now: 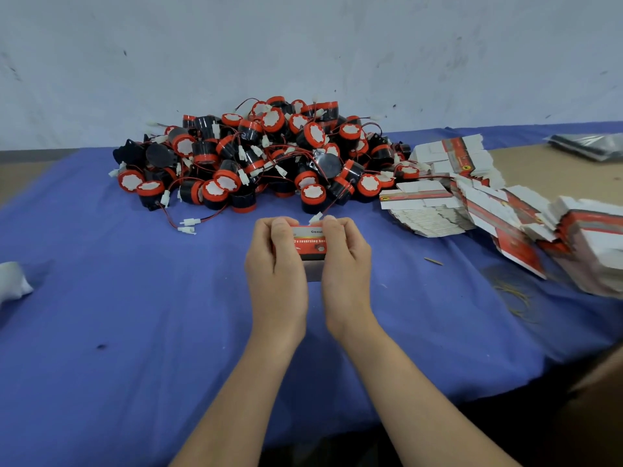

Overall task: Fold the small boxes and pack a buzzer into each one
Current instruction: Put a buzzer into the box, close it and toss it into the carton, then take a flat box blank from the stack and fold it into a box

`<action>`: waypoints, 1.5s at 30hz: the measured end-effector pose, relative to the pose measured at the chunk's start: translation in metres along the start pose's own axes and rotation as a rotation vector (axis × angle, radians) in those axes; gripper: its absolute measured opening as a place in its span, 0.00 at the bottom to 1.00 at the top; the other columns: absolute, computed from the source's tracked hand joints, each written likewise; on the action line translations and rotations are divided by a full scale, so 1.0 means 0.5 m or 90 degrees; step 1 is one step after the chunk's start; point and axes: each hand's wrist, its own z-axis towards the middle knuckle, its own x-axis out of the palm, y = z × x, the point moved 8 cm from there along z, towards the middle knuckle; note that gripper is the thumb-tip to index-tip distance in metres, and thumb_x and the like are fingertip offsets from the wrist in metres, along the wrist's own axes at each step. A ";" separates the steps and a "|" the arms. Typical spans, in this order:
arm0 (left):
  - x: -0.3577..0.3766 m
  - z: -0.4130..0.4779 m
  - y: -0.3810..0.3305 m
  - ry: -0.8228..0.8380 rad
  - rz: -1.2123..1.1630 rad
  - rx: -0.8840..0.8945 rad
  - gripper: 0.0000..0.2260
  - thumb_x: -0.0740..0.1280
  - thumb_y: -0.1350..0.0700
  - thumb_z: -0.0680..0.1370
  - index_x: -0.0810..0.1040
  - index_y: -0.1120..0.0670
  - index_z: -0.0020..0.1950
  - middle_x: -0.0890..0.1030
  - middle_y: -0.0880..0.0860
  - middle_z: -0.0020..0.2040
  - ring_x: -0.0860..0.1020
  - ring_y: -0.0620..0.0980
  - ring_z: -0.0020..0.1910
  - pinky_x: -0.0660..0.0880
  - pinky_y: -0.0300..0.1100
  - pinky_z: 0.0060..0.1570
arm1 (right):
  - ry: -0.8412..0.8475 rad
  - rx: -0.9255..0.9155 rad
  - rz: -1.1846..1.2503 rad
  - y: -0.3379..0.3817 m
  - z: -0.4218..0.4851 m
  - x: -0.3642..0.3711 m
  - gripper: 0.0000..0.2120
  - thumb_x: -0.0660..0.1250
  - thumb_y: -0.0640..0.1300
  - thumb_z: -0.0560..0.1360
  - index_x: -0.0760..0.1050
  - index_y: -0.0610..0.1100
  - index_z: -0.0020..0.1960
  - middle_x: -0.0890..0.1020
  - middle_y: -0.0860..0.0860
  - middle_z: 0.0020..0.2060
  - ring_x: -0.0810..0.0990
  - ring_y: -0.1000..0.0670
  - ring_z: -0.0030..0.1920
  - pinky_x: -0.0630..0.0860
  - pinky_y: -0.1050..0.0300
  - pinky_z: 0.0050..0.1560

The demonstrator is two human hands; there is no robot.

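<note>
A small red, black and white box [312, 246] is held between both hands just above the blue cloth. My left hand [276, 264] grips its left side with the thumb on top. My right hand [344, 261] grips its right side, fingers curled over the far edge. A white connector [316, 217] pokes out by the box's top, near my right fingertips. Behind the box lies a big heap of black and red buzzers [263, 153] with thin red wires. Whether a buzzer sits inside the box is hidden.
Stacks of flat unfolded boxes [485, 197] fan out at the right. The blue cloth [135, 315] covers the table up to a pale wall. A white object [13, 281] lies at the left edge, loose rubber bands [515, 294] at the right, and a silver bag [590, 144] far right.
</note>
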 end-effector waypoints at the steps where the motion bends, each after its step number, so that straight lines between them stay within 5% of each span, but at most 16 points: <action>1: 0.008 -0.009 -0.001 0.010 -0.011 -0.009 0.10 0.57 0.55 0.84 0.77 0.50 0.48 0.82 0.43 0.41 0.81 0.41 0.41 0.74 0.31 0.35 | 0.000 -0.010 -0.006 0.009 0.000 -0.007 0.11 0.61 0.44 0.83 0.77 0.43 0.44 0.82 0.54 0.35 0.80 0.56 0.38 0.76 0.63 0.37; 7: 0.074 -0.080 0.022 0.229 -0.029 -0.099 0.14 0.55 0.49 0.85 0.79 0.50 0.57 0.83 0.47 0.51 0.82 0.45 0.51 0.79 0.41 0.48 | -0.006 -0.127 -0.198 0.088 -0.025 -0.103 0.09 0.61 0.50 0.79 0.78 0.53 0.43 0.83 0.54 0.39 0.81 0.54 0.40 0.78 0.52 0.42; 10: 0.102 -0.137 0.037 0.360 -0.052 -0.152 0.14 0.58 0.47 0.83 0.82 0.48 0.59 0.85 0.48 0.53 0.82 0.48 0.54 0.81 0.42 0.45 | -0.024 -0.239 -0.369 0.125 -0.065 -0.176 0.11 0.58 0.56 0.80 0.78 0.55 0.50 0.82 0.57 0.45 0.81 0.54 0.47 0.78 0.47 0.48; 15: 0.151 -0.171 -0.005 0.309 -0.113 -0.247 0.12 0.63 0.47 0.82 0.84 0.51 0.54 0.85 0.54 0.52 0.83 0.51 0.51 0.78 0.43 0.45 | -0.076 -0.214 -0.323 0.184 -0.100 -0.262 0.32 0.47 0.75 0.77 0.61 0.64 0.76 0.70 0.70 0.69 0.67 0.68 0.70 0.67 0.64 0.67; 19: 0.250 -0.178 -0.146 0.279 -0.184 -0.210 0.10 0.63 0.48 0.83 0.82 0.51 0.54 0.85 0.52 0.52 0.83 0.47 0.48 0.79 0.41 0.43 | -0.160 -0.169 -0.190 0.235 -0.122 -0.329 0.31 0.47 0.81 0.71 0.55 0.73 0.72 0.64 0.82 0.63 0.63 0.71 0.71 0.65 0.54 0.76; 22: 0.377 -0.244 -0.321 0.487 -0.193 -0.067 0.09 0.64 0.45 0.81 0.81 0.44 0.55 0.85 0.47 0.53 0.83 0.49 0.55 0.79 0.42 0.47 | -0.145 -0.172 -0.167 0.251 -0.136 -0.352 0.29 0.52 0.76 0.75 0.62 0.68 0.73 0.72 0.76 0.63 0.70 0.66 0.69 0.70 0.54 0.72; 24: 0.442 -0.327 -0.418 0.683 -0.145 0.041 0.12 0.62 0.37 0.80 0.77 0.36 0.60 0.82 0.42 0.61 0.81 0.41 0.58 0.78 0.39 0.56 | -0.144 -0.164 -0.224 0.255 -0.145 -0.366 0.18 0.57 0.64 0.78 0.71 0.60 0.65 0.79 0.71 0.49 0.76 0.69 0.53 0.74 0.62 0.56; 26: 0.469 -0.376 -0.463 0.761 -0.110 0.099 0.15 0.60 0.33 0.78 0.73 0.31 0.63 0.78 0.38 0.63 0.78 0.36 0.60 0.76 0.39 0.62 | -0.143 -0.140 -0.303 0.252 -0.145 -0.371 0.09 0.58 0.50 0.82 0.73 0.50 0.58 0.75 0.65 0.38 0.73 0.66 0.40 0.70 0.62 0.44; 32: 0.399 -0.283 -0.402 0.531 -0.125 0.094 0.11 0.59 0.46 0.84 0.78 0.43 0.61 0.83 0.42 0.54 0.81 0.38 0.54 0.78 0.45 0.59 | -0.114 -0.182 -0.463 0.249 -0.132 -0.326 0.14 0.60 0.41 0.82 0.71 0.37 0.66 0.79 0.43 0.54 0.74 0.51 0.49 0.68 0.56 0.50; 37: 0.262 -0.140 -0.262 0.292 -0.074 0.054 0.11 0.59 0.57 0.83 0.79 0.45 0.53 0.84 0.40 0.44 0.81 0.37 0.46 0.77 0.39 0.50 | -0.051 -0.187 -0.442 0.184 -0.081 -0.242 0.20 0.59 0.45 0.84 0.65 0.48 0.76 0.74 0.50 0.69 0.73 0.49 0.66 0.71 0.54 0.62; 42: 0.145 -0.041 -0.109 0.187 0.040 0.006 0.10 0.59 0.56 0.83 0.77 0.42 0.53 0.82 0.43 0.48 0.79 0.34 0.42 0.76 0.38 0.48 | -0.008 -0.115 -0.534 0.082 -0.020 -0.169 0.21 0.57 0.45 0.84 0.65 0.48 0.76 0.68 0.51 0.73 0.68 0.47 0.68 0.67 0.53 0.65; 45: 0.100 0.011 -0.022 0.182 0.200 0.003 0.08 0.60 0.55 0.82 0.75 0.47 0.58 0.80 0.45 0.45 0.73 0.34 0.30 0.71 0.37 0.34 | 0.024 -0.104 -0.632 0.032 0.014 -0.133 0.20 0.56 0.46 0.84 0.65 0.48 0.76 0.67 0.50 0.74 0.67 0.46 0.69 0.67 0.49 0.66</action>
